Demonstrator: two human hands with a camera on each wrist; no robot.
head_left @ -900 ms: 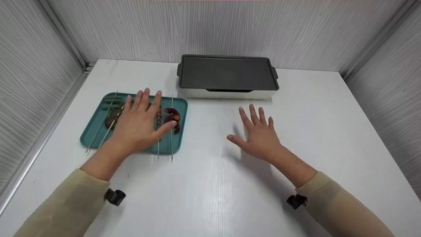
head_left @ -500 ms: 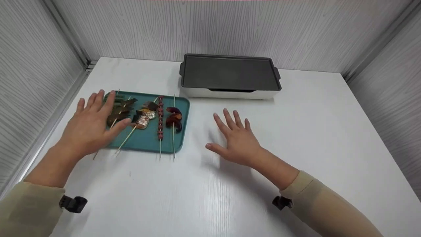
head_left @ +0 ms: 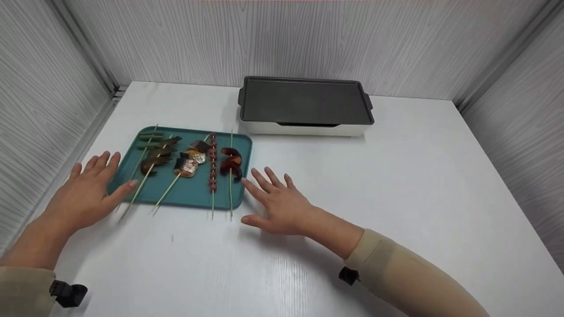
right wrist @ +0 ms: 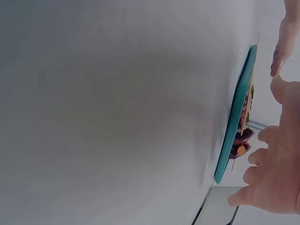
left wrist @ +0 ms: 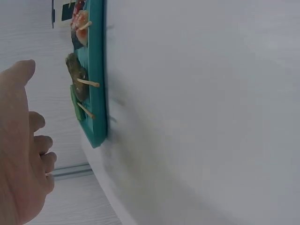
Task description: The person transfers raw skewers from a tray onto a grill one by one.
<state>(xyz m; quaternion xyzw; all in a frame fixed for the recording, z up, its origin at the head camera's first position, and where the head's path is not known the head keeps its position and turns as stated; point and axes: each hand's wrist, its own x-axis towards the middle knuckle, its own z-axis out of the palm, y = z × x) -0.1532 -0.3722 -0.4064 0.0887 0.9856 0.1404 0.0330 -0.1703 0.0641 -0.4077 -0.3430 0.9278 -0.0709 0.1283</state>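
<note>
A teal tray (head_left: 189,191) lies on the left of the table, bearing several skewers. From left to right they carry green pods (head_left: 150,140), brown shrimp-like pieces (head_left: 154,160), silvery-skinned chunks (head_left: 186,167), small red pieces (head_left: 213,160) and dark red curved pieces (head_left: 231,164). My left hand (head_left: 88,193) is spread beside the tray's left edge, held above the table and holding nothing. With its fingers extended, my right hand (head_left: 282,204) is at the tray's right edge, its index fingertip close to the rim. Whether that fingertip touches cannot be told.
A flat black griddle (head_left: 306,101) on a white base stands at the back middle of the white table (head_left: 396,198). Grained panels (head_left: 304,39) enclose the table at the back and sides. Several skewer sticks overhang the tray's near rim.
My left hand has moved left and nearer me, off the tray, uncovering the skewers. My right hand has moved left and nearer me, to the tray's right side. The tray has stayed put.
</note>
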